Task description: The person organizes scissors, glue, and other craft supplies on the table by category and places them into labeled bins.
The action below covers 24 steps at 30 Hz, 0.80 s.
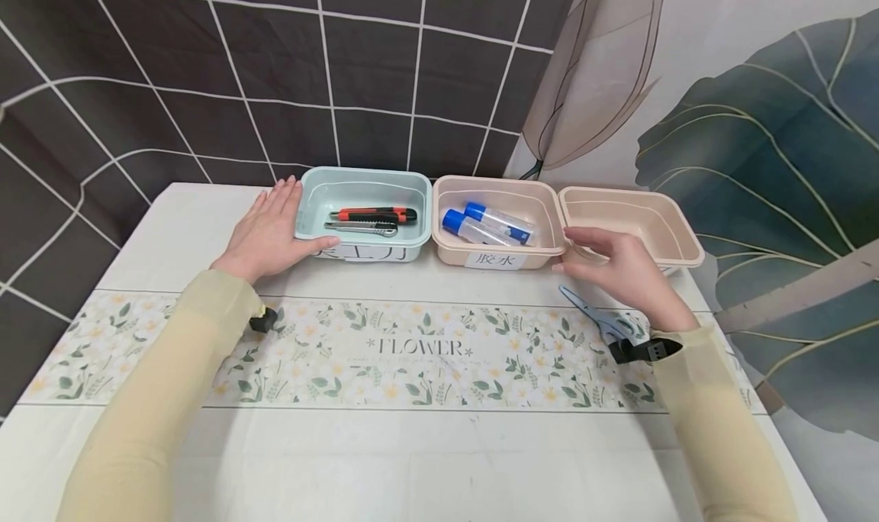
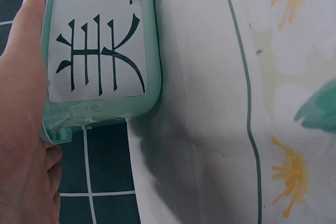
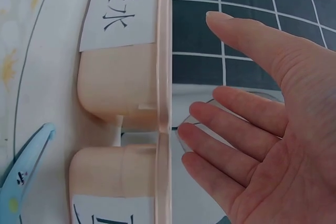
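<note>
We see three bins in a row at the back of the worktop (image 1: 426, 461), which wears a white cloth with a floral band. Our left hand (image 1: 269, 232) lies against the left side of the blue bin (image 1: 362, 215), fingers (image 1: 287, 195) straight and close together along its wall, thumb stretched along the front edge; the left wrist view shows the palm touching the bin's corner beside its paper label (image 2: 97, 35). Inside this bin lie two utility knives (image 1: 371, 215), one red and black, one grey. The middle bin (image 1: 497, 224), beige, holds two glue bottles (image 1: 481, 224) with blue caps and bears a label (image 1: 496, 260) on its front. Our right hand (image 1: 621, 266) hovers at the junction of the middle bin and the right bin (image 1: 635, 224), fingers (image 3: 231, 129) loosely spread and gently bent, gripping nothing; we cannot tell whether the fingertips touch the rim. Blue scissors (image 1: 596, 316) lie on the cloth just in front of the right hand, near its wrist, partly hidden by it.
</note>
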### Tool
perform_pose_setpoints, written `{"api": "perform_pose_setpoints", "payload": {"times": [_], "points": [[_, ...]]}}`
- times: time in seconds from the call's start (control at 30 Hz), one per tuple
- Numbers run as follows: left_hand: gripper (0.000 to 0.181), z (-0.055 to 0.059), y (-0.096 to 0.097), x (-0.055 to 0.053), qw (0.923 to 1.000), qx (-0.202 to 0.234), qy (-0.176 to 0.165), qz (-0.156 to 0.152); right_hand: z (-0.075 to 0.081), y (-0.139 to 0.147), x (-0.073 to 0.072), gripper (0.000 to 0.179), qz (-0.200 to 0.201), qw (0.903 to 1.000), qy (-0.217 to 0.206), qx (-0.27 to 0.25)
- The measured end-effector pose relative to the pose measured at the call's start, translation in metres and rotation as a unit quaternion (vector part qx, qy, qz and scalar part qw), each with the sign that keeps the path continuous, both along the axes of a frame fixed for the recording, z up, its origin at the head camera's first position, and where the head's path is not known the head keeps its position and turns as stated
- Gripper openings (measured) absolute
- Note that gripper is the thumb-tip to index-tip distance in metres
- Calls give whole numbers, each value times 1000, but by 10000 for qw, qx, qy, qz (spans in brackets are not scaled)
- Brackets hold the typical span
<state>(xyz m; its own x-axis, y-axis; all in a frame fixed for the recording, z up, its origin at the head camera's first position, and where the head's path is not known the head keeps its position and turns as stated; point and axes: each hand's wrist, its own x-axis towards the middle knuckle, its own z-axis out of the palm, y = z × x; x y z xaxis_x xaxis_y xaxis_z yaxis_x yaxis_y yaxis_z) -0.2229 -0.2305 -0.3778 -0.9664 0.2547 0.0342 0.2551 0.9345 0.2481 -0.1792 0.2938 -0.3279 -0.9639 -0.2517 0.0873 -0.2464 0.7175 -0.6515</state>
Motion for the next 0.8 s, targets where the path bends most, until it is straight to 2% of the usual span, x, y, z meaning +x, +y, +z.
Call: {"api": "perform_pose_setpoints", "payload": {"times": [0.27,0.8], "points": [[121,0,0,0,10000,-27,-3,9,-2,5,8,61,-17,9999,-88,128],[120,2,1,1,10000,-9,22,13,-9,14,20,64,75,9999,-117,-23]]}}
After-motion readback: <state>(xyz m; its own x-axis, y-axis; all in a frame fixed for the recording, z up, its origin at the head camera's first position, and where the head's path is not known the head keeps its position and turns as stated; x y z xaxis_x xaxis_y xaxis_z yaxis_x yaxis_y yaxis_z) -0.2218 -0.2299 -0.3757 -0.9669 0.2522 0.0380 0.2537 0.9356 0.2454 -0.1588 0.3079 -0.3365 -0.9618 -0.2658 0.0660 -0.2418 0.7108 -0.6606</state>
